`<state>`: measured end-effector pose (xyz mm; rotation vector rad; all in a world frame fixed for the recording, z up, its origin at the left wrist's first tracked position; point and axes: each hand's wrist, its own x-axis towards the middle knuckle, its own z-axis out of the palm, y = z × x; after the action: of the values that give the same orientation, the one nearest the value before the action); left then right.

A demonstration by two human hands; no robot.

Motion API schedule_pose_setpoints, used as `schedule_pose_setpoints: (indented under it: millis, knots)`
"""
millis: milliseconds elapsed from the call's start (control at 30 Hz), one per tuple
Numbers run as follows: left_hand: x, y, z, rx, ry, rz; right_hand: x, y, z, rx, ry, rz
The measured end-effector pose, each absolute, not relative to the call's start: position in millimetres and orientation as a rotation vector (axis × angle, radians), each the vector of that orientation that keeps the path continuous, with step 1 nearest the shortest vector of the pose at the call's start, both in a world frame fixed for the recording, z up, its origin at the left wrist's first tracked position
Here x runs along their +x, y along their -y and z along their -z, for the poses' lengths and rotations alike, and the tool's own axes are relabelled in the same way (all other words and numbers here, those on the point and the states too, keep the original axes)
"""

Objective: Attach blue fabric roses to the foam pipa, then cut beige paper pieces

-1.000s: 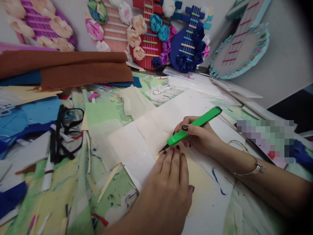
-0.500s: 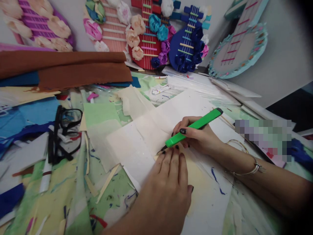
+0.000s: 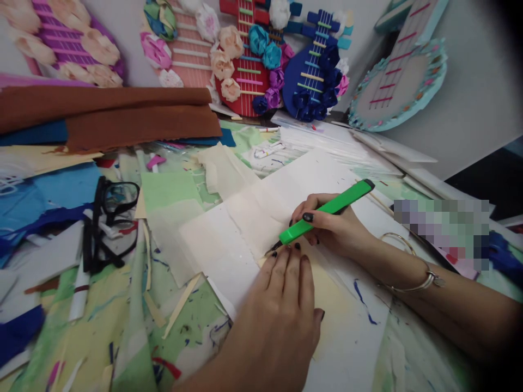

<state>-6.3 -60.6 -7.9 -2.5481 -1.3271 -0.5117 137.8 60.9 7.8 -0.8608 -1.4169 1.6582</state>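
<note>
My right hand (image 3: 330,223) is closed around a green utility knife (image 3: 314,218), its dark blade angled down to the left. The tip meets cream paper (image 3: 255,218) just beyond the fingertips of my left hand (image 3: 281,305). That hand lies flat, fingers stretched forward, on a yellowish piece (image 3: 330,305) whose near part it hides. Beneath both is a large white sheet (image 3: 347,359). A thin dark blue scrap (image 3: 365,302) rests on the sheet to the right of my left hand.
Black glasses (image 3: 108,223) lie at left beside a green paper square (image 3: 171,185) and blue paper (image 3: 65,190). Brown folded material (image 3: 122,117) runs along the back left. Decorated toy guitars, one red (image 3: 245,76) and one blue (image 3: 308,76), lean on the wall. Paper scraps litter the tabletop.
The green utility knife and my right hand have shifted slightly right. My left hand stays pressed in nearly the same place. The whole view has moved a little.
</note>
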Motion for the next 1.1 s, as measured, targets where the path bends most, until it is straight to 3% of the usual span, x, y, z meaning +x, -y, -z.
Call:
schedule_pose_setpoints:
  millis: [1100]
  knots:
    - [-6.8,61.5,8.0,-2.571,1.334,0.525,142.7,-64.0,-13.7,-0.877,1.431,-1.623]
